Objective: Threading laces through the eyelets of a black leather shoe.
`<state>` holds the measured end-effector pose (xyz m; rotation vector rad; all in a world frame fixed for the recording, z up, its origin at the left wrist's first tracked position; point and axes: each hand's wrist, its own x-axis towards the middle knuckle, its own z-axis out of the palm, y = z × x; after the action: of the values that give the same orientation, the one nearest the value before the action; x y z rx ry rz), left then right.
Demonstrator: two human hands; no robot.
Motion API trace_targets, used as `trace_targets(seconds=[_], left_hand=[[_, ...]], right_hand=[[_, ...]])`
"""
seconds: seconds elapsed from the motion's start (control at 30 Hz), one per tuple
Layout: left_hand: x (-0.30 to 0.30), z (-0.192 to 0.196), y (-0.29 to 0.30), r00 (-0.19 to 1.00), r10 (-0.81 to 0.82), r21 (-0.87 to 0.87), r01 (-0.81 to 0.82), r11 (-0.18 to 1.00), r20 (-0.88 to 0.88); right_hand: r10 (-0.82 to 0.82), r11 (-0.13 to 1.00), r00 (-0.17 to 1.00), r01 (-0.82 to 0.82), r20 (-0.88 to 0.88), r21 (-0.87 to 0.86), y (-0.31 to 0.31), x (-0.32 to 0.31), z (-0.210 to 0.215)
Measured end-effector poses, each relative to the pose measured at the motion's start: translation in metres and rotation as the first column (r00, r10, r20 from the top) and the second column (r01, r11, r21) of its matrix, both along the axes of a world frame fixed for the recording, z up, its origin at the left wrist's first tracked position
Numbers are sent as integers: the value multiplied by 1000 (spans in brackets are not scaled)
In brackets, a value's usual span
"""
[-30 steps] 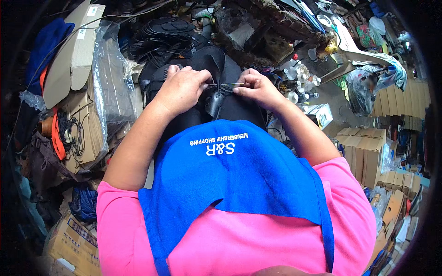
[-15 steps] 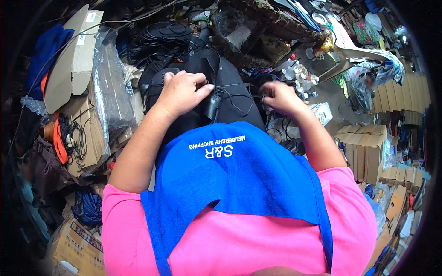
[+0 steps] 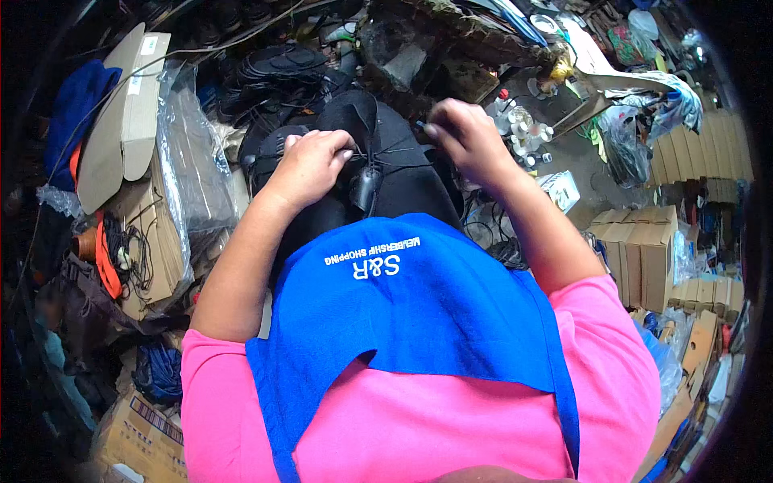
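Note:
Across my dark-clothed lap lies a black piece of work (image 3: 352, 109) with a raised curved flap. A smooth, shiny black rounded part (image 3: 366, 188) sits at its lower end. Thin black cord (image 3: 394, 167) crosses just above that part and runs out to both sides. My left hand (image 3: 312, 167) is closed at the left, thumb and fingers pinched where the cord reaches them. To the right, my right hand (image 3: 469, 141) is raised and slightly blurred, fingers curled together. A small pale tip shows by its fingertips, too small to name.
Coiled black material (image 3: 278, 68) is heaped beyond my lap. Several white bottles (image 3: 523, 129) stand at the right. Flattened cardboard (image 3: 133, 121) and plastic-wrapped sheets (image 3: 197, 153) lean at the left. A cardboard box (image 3: 640, 258) lies at the right, near a clear plastic bag (image 3: 626, 153).
My left hand has come off the raised flap and drawn slightly down. My right hand has moved up and left. The cord now shows between the left hand and the shiny part.

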<state>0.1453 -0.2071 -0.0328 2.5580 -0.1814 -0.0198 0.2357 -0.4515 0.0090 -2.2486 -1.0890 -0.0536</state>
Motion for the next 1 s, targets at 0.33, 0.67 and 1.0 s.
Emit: trace_targets(seconds=[0.33,0.67,1.0], left_hand=[[-3,-1,10,975,-170,184,143,972,142],[-15,11,30,945,-261,311,193,931,195],[-133,12,183,856,498,-473,-498,727,-138]], right_hand=[[269,852,948,-151,171,-501,25,-6,8],[445,775,882,-293,154,-560,48,2,-17],[-208,956,645,294,-735,-12,-73,53,-19]])
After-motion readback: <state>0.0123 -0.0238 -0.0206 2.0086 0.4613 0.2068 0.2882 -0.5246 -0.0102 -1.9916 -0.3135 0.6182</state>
